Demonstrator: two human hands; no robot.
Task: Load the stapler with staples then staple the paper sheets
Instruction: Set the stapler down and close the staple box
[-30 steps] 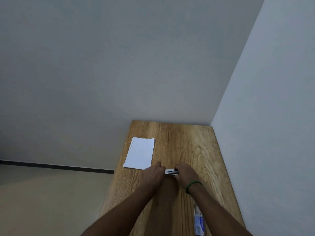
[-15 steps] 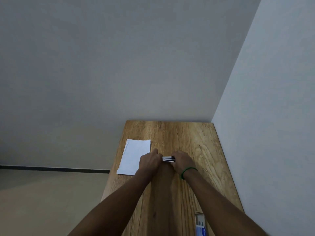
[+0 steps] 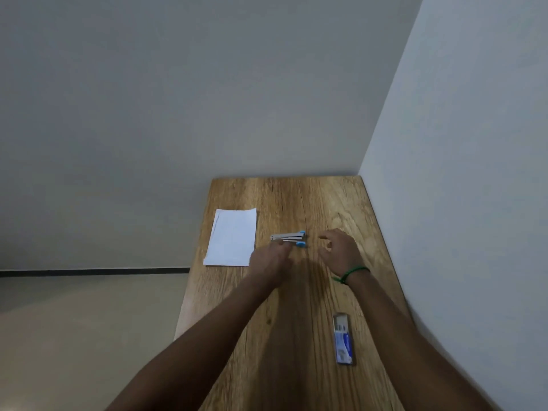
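A small silver stapler (image 3: pixel 287 238) with blue ends lies on its side on the wooden table (image 3: pixel 326 197), right of a stack of white paper sheets (image 3: pixel 232 237). My left hand (image 3: pixel 268 259) reaches forward, and its blurred fingertips touch the stapler's near left end. My right hand (image 3: pixel 341 250) hovers just right of the stapler with loosely spread fingers, holding nothing. A green band sits on that wrist. A blue-and-white staple box (image 3: pixel 344 339) lies slid open on the table near my right forearm.
The narrow table stands in a corner, with a grey wall behind it and a white wall (image 3: pixel 459 203) along its right edge. Its left edge drops to a beige floor (image 3: pixel 89 336). Bare wood shows beyond the stapler.
Both hands gripped the stapler together before. Now it lies on the table, my right hand has let go and moved right, and my left hand only touches it. The view tilted down.
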